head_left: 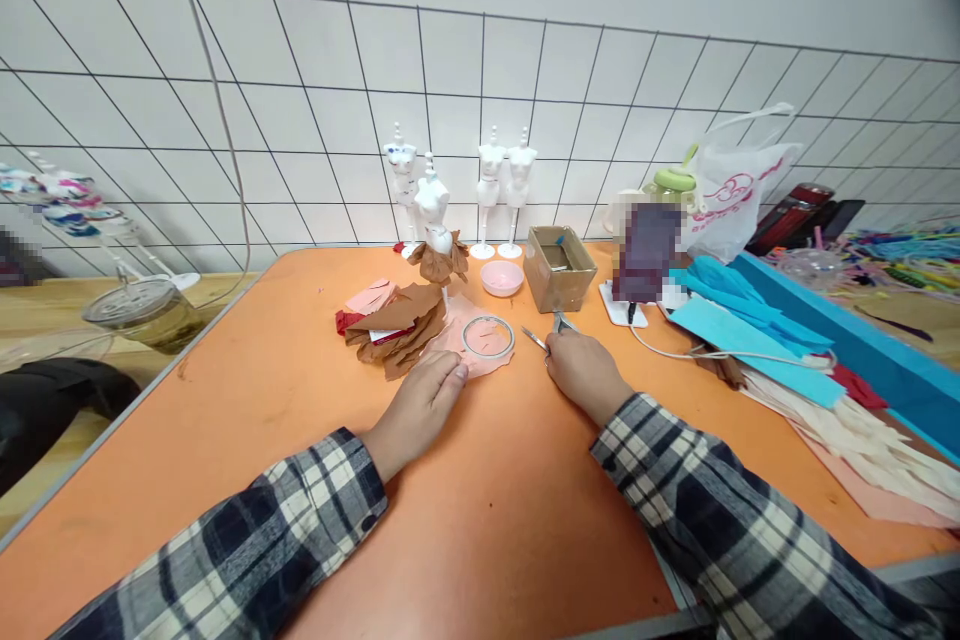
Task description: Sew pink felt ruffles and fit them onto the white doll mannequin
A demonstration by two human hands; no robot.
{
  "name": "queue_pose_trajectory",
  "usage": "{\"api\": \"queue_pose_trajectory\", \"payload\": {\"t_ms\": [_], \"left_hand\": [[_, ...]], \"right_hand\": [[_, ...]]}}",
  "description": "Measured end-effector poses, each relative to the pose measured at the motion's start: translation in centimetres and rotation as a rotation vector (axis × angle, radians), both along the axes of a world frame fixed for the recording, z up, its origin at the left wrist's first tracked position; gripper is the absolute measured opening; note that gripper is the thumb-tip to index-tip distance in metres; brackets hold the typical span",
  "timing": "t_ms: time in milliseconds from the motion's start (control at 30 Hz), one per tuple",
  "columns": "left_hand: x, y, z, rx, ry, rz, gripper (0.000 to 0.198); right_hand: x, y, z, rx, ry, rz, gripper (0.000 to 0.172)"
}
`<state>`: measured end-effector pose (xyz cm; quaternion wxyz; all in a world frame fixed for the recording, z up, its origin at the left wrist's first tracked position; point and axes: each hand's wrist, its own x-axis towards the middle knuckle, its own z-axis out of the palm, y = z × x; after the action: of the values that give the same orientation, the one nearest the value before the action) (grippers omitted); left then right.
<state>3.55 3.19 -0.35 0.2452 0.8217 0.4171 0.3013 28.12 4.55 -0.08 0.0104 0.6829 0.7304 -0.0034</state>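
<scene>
The hoop [487,357] lies on pink cloth [456,322] on the table [480,490]. Nearer and left of the hoop, the left hand [429,390] meets the cloth's edge. Right of the hoop, the right hand [585,372] meets a metal tool [533,337]. Whether either grip is closed, I cannot tell.

Left grip [429,387] at pink fabric [452,325] beneath a ring [487,357], right grip [587,375] at metal tool [534,338].

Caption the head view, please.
Over an orange table, left hand at pink fabric, right hand at a metal tool.
</scene>
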Motion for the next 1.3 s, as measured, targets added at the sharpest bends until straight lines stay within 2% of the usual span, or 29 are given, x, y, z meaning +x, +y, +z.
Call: {"api": "queue_pose_trajectory", "payload": {"t_ms": [100,200,400,500,567,633,700,833,1033,1300], "left_hand": [[-0.1,0.2,-0.1,-0.026,-0.037,0.026,0.035],[-0.2,0.4,-0.3,-0.055,-0.081,0.035,0.037],[-0.3,0.6,-0.1,-0.101,-0.192,0.025,0.036],[-0.3,0.6,0.0,-0.095,-0.238,0.034,0.036],[-0.4,0.6,0.0,-0.086,-0.259,0.046,0.036],[-0.4,0.5,-0.1,-0.097,-0.270,0.048,0.036],[-0.3,0.4,-0.2,-0.125,-0.267,0.035,0.036],[0.0,0.0,-0.4,-0.156,-0.208,-0.040,0.037],[0.2,-0.2,-0.3,-0.115,-0.155,-0.125,0.036],[-0.3,-0.3,0.0,-0.119,-0.166,-0.219,0.037]], "right_hand": [[0.0,0.3,-0.1,0.046,0.049,0.001,0.017],[0.2,0.6,-0.3,0.065,0.249,0.040,0.010],[-1.0,0.0,-0.8,-0.074,0.871,0.143,0.005],[-2.8,-1.5,-0.2,-0.207,1.223,0.177,0.017],[-3.8,-2.5,0.4,-0.335,1.319,0.201,0.021],[-4.5,-3.2,0.7,-0.484,1.341,0.232,0.028],[-5.0,-3.6,0.6,-0.557,1.316,0.277,0.032],[-5.5,-3.9,0.1,-0.566,1.251,0.331,0.024],[-5.3,-3.8,0.2,-0.528,1.151,0.385,0.024],[-5.1,-3.7,0.0,-0.578,1.225,0.405,0.026]]}}
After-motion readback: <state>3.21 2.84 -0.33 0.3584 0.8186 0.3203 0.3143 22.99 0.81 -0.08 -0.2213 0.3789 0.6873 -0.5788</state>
